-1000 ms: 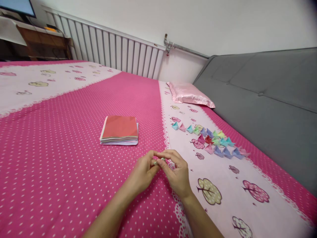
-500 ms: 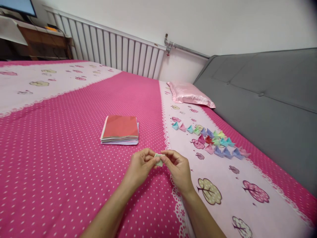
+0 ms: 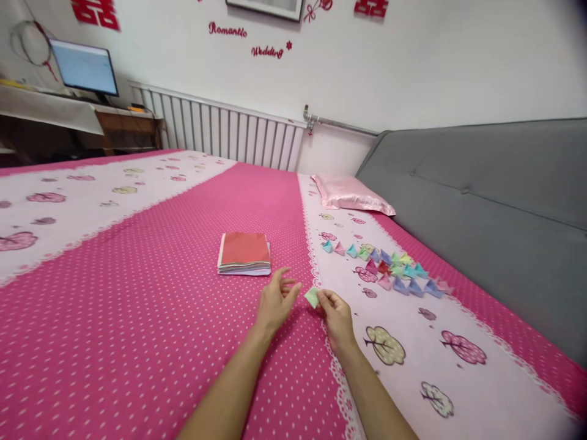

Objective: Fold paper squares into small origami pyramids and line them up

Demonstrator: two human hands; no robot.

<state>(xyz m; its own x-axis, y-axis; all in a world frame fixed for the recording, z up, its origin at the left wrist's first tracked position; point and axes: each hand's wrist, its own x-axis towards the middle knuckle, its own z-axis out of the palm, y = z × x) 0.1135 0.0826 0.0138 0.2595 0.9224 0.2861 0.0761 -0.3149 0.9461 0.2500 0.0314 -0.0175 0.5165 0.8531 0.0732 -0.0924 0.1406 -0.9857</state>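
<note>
Between the thumb and fingers of my right hand (image 3: 336,313) is a small pale green folded paper (image 3: 312,297), pinched at its right corner. My left hand (image 3: 276,301) is just left of it, fingers apart and holding nothing. Beyond my left hand lies a stack of square coloured paper (image 3: 244,250) with a red sheet on top. To the right, several small folded paper boats (image 3: 384,267) in blue, pink, green, yellow and red stand in loose rows on the pale band of the bedspread.
The bed has a pink dotted bedspread (image 3: 151,293). A pink pillow (image 3: 351,192) rests near the grey headboard (image 3: 495,183). Behind the bed are a white radiator (image 3: 220,127) and a pipe (image 3: 342,125). A monitor (image 3: 85,68) stands on a desk at far left.
My left hand has let go of the green paper and opened. My right hand now holds it alone, slightly further right. The view has tilted up, showing more wall.
</note>
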